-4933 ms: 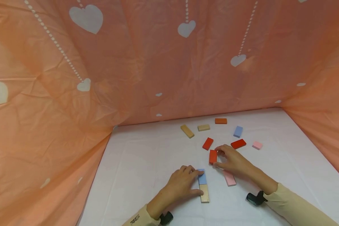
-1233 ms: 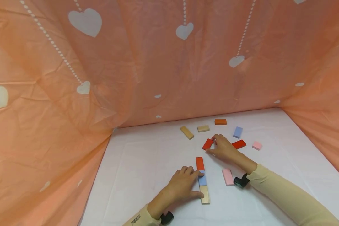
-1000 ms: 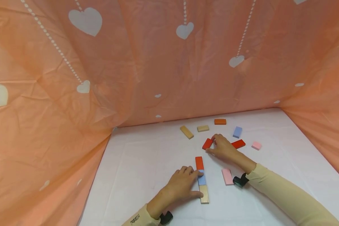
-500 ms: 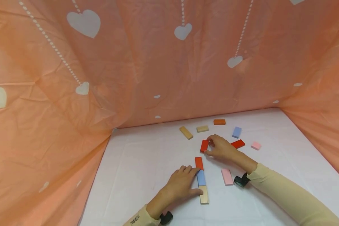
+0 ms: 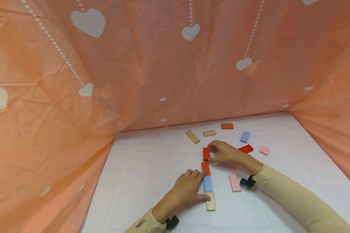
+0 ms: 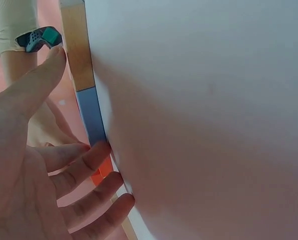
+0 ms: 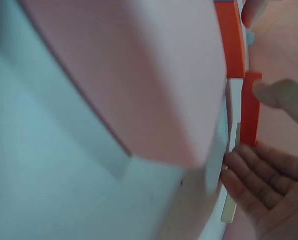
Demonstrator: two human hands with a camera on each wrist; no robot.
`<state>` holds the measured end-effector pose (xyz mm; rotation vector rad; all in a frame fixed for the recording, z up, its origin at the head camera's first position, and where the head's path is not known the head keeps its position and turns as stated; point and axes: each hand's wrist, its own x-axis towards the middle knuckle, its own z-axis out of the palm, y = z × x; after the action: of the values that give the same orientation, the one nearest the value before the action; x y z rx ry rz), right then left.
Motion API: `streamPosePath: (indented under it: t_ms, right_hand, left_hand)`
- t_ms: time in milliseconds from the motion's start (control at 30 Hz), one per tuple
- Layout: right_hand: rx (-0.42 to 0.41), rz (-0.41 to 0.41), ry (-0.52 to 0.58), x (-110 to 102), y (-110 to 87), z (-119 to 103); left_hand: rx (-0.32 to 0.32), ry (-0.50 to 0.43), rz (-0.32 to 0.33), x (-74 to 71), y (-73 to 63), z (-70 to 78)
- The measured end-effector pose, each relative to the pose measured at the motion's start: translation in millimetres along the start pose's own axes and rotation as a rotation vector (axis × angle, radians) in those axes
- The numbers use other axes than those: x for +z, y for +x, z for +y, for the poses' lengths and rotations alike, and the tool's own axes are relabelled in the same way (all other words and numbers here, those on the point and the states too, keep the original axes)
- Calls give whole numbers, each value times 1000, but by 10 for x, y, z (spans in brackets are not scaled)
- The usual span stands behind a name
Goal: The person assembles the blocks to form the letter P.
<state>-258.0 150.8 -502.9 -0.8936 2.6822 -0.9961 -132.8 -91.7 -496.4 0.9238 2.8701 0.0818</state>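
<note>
Three flat blocks lie end to end in a row: a plain wood block (image 5: pixel 211 204) nearest, a blue block (image 5: pixel 207 183) in the middle, and a red block (image 5: pixel 205 166) at the far end. My left hand (image 5: pixel 184 188) rests along the row's left side, its thumb at the wood block and its index fingertip at the red one. Just beyond the row, my right hand (image 5: pixel 228 153) pinches a second red block (image 5: pixel 206 152) by its ends, between thumb and fingers. In the right wrist view that held block (image 7: pixel 250 107) sits close to the row's red block (image 7: pixel 232 42).
A pink block (image 5: pixel 234 183) lies right of the row. Farther back are a dark red block (image 5: pixel 246 148), a small pink block (image 5: pixel 264 150), a blue block (image 5: pixel 245 137), an orange block (image 5: pixel 227 126) and two wood blocks (image 5: pixel 192 136). An orange curtain (image 5: pixel 163 64) surrounds the white table (image 5: pixel 140 168).
A red block has joined the row's far end since the earliest frame. My right hand has since brought another red block left and nearer, turning it in line. My left index fingertip moved forward onto the row's red block.
</note>
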Motion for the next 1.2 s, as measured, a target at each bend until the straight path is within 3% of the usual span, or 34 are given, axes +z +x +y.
streamPosePath:
  t_ms: [167, 433, 1200]
  right_hand:
    - [-64, -31, 9, 1, 47, 68]
    - [-95, -64, -4, -12, 107, 61]
    - [-46, -149, -21, -25, 170, -6]
  left_hand:
    - [-3, 2, -11, -3, 31, -4]
    - [2, 16, -5, 19, 57, -15]
    - [-1, 10, -19, 3, 56, -8]
